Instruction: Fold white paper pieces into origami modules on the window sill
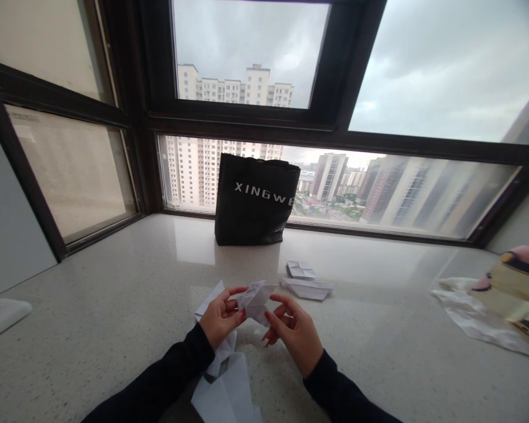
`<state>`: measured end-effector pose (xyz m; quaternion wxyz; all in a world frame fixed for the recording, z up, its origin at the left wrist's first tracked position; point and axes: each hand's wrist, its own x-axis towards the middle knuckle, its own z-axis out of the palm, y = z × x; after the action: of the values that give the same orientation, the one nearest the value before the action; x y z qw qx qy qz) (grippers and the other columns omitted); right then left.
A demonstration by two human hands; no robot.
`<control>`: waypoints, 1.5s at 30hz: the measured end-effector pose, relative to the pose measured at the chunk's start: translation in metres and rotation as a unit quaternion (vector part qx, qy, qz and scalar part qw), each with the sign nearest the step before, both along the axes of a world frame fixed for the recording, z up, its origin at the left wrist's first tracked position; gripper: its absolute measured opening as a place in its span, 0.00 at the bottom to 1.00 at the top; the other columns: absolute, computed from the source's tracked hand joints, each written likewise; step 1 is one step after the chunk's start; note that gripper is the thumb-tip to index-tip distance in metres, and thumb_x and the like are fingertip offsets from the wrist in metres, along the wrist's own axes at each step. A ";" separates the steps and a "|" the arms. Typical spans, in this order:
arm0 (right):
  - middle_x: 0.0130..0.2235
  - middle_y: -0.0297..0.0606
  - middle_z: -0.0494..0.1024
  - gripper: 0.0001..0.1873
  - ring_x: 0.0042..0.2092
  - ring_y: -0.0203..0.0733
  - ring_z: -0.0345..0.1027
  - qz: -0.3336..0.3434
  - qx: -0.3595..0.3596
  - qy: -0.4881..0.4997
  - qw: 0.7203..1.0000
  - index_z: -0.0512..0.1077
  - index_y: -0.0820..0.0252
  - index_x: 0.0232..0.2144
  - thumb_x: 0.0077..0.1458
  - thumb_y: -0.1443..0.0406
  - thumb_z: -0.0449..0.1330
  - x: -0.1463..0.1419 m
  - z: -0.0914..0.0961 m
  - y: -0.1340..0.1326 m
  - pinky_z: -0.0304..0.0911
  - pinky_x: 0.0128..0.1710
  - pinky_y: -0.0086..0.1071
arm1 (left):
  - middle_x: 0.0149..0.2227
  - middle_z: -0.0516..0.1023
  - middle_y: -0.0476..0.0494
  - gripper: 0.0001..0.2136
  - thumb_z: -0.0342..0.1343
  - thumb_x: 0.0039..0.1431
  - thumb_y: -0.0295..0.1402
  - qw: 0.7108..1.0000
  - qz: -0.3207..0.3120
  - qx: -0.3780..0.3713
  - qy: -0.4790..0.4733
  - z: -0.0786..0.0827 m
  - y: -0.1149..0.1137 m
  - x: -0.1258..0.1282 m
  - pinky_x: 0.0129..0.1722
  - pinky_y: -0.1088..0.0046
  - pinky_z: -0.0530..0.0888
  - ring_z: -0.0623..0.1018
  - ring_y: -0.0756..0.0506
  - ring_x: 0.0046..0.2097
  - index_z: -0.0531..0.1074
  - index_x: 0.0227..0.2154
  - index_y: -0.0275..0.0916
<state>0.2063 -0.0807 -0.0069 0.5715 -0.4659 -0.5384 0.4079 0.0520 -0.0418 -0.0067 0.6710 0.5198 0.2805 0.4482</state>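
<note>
A small folded white paper piece (256, 299) is held up between both hands, just above the pale stone counter (114, 317). My left hand (220, 317) pinches its left side with thumb and fingers closed. My right hand (293, 332) grips its right side, fingers curled round the edge. Loose white paper sheets (224, 388) lie on the counter under and in front of my wrists. Both arms wear dark sleeves.
A black shopping bag (253, 200) stands at the back against the window. Two folded paper pieces (306, 282) lie right of my hands. Crumpled clear plastic (471, 317) and a pink and yellow object (518, 279) sit at the right edge. A white object (0, 317) lies far left.
</note>
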 end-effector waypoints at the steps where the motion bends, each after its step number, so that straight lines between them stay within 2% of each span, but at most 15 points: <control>1: 0.20 0.25 0.62 0.22 0.17 0.37 0.67 0.003 -0.002 -0.003 1.000 0.59 0.60 0.35 0.40 0.55 0.58 0.000 0.000 0.000 0.64 0.13 0.28 | 0.33 0.75 0.40 0.27 0.62 0.35 0.33 1.000 -0.012 -0.008 -0.010 0.001 -0.001 0.000 0.39 0.68 0.67 0.74 0.44 0.37 0.61 0.41 0.34; 5: 0.22 0.25 0.62 0.21 0.18 0.37 0.67 0.018 -0.011 -0.011 1.000 0.58 0.60 0.35 0.41 0.56 0.58 -0.002 0.000 -0.002 0.65 0.14 0.28 | 0.35 0.75 0.39 0.28 0.63 0.33 0.34 0.998 -0.045 -0.031 -0.045 0.003 -0.005 0.000 0.41 0.67 0.66 0.73 0.43 0.38 0.63 0.42 0.34; 10: 0.21 0.24 0.60 0.19 0.17 0.35 0.66 0.021 -0.006 -0.025 0.999 0.59 0.60 0.36 0.43 0.56 0.56 -0.004 0.000 -0.003 0.64 0.13 0.29 | 0.37 0.74 0.39 0.26 0.61 0.36 0.36 1.000 -0.015 -0.023 0.000 0.003 -0.006 0.002 0.40 0.67 0.67 0.73 0.42 0.39 0.65 0.42 0.33; 12: 0.23 0.27 0.61 0.19 0.19 0.35 0.65 -0.016 0.022 -0.061 0.998 0.60 0.59 0.37 0.44 0.57 0.56 -0.002 0.000 -0.002 0.64 0.15 0.28 | 0.36 0.75 0.40 0.27 0.62 0.35 0.37 1.000 -0.008 -0.028 0.000 0.003 -0.005 0.002 0.40 0.67 0.68 0.73 0.42 0.39 0.66 0.42 0.33; 16: 0.36 0.41 0.65 0.25 0.29 0.39 0.64 -0.162 0.103 -0.143 0.971 0.61 0.59 0.41 0.38 0.58 0.60 0.004 -0.001 0.001 0.63 0.22 0.30 | 0.34 0.76 0.42 0.27 0.62 0.35 0.36 0.999 0.005 -0.040 -0.010 0.002 -0.001 0.001 0.41 0.68 0.68 0.73 0.43 0.39 0.66 0.42 0.34; 18: 0.35 0.42 0.68 0.26 0.29 0.40 0.64 -0.130 0.070 -0.130 0.980 0.62 0.61 0.41 0.37 0.58 0.61 0.005 -0.003 0.003 0.61 0.22 0.30 | 0.34 0.76 0.42 0.27 0.62 0.35 0.35 0.999 -0.004 -0.036 -0.009 0.003 -0.001 0.000 0.42 0.67 0.68 0.73 0.43 0.39 0.66 0.43 0.34; 21: 0.23 0.36 0.72 0.20 0.25 0.38 0.66 -0.003 -0.014 -0.061 0.998 0.66 0.64 0.33 0.40 0.56 0.58 0.005 -0.006 0.007 0.61 0.22 0.30 | 0.36 0.75 0.42 0.24 0.62 0.36 0.35 1.000 -0.023 0.001 -0.005 0.006 -0.002 0.000 0.43 0.66 0.67 0.72 0.43 0.41 0.67 0.41 0.34; 23: 0.22 0.36 0.73 0.16 0.24 0.38 0.66 0.018 -0.023 -0.041 0.999 0.67 0.64 0.27 0.41 0.56 0.58 0.004 -0.004 0.007 0.61 0.24 0.31 | 0.37 0.75 0.42 0.21 0.60 0.39 0.35 0.999 -0.035 0.038 0.005 0.009 -0.004 -0.001 0.43 0.68 0.66 0.72 0.43 0.41 0.68 0.40 0.35; 26: 0.24 0.37 0.74 0.12 0.26 0.39 0.65 -0.031 0.041 -0.136 0.989 0.69 0.63 0.23 0.42 0.58 0.58 0.005 0.004 0.001 0.60 0.25 0.31 | 0.36 0.75 0.42 0.18 0.58 0.43 0.34 0.992 -0.071 0.094 0.051 0.012 -0.005 -0.004 0.40 0.71 0.67 0.73 0.45 0.39 0.68 0.39 0.34; 30: 0.25 0.36 0.72 0.07 0.28 0.39 0.63 -0.067 0.168 -0.271 0.945 0.70 0.59 0.25 0.46 0.62 0.55 0.005 0.014 -0.008 0.59 0.27 0.31 | 0.26 0.77 0.41 0.14 0.55 0.45 0.38 0.979 -0.097 0.101 0.148 0.016 -0.004 -0.008 0.27 0.75 0.70 0.76 0.46 0.29 0.72 0.30 0.31; 32: 0.28 0.37 0.71 0.09 0.29 0.38 0.63 -0.079 0.187 -0.260 0.944 0.68 0.59 0.32 0.49 0.62 0.53 0.005 0.015 -0.009 0.60 0.27 0.30 | 0.23 0.77 0.41 0.15 0.55 0.43 0.41 0.982 -0.067 0.080 0.159 0.019 0.000 -0.010 0.22 0.77 0.69 0.76 0.46 0.26 0.72 0.27 0.30; 36: 0.31 0.38 0.68 0.14 0.31 0.37 0.62 -0.112 0.173 -0.228 0.952 0.59 0.61 0.42 0.51 0.63 0.49 0.004 0.014 -0.010 0.60 0.28 0.30 | 0.26 0.77 0.41 0.17 0.57 0.39 0.43 0.991 0.064 0.050 0.106 0.026 0.014 -0.021 0.22 0.77 0.71 0.76 0.46 0.25 0.72 0.26 0.31; 39: 0.29 0.36 0.68 0.11 0.32 0.38 0.62 -0.047 0.167 -0.294 0.940 0.62 0.59 0.39 0.52 0.64 0.48 -0.006 0.017 -0.013 0.59 0.31 0.31 | 0.27 0.78 0.41 0.18 0.59 0.37 0.43 0.988 0.135 0.027 0.064 0.027 0.025 -0.029 0.24 0.77 0.72 0.76 0.47 0.26 0.72 0.25 0.31; 42: 0.32 0.37 0.69 0.10 0.36 0.41 0.60 0.036 0.151 -0.390 0.908 0.66 0.57 0.36 0.49 0.62 0.54 -0.027 0.019 -0.014 0.57 0.37 0.34 | 0.26 0.78 0.41 0.18 0.59 0.36 0.43 0.986 0.157 0.001 0.046 0.023 0.030 -0.030 0.24 0.80 0.72 0.76 0.48 0.26 0.73 0.24 0.30; 45: 0.36 0.40 0.69 0.22 0.39 0.45 0.58 0.066 0.110 -0.463 0.877 0.68 0.58 0.36 0.35 0.58 0.63 -0.052 0.015 -0.008 0.55 0.38 0.37 | 0.25 0.78 0.41 0.18 0.59 0.36 0.43 0.986 0.164 -0.021 0.033 0.019 0.031 -0.027 0.23 0.81 0.71 0.76 0.49 0.25 0.73 0.24 0.30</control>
<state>0.1547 -0.0885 0.0084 0.2765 -0.4987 -0.8126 0.1205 0.0246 -0.0112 0.0122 0.5894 0.4676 0.3932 0.5285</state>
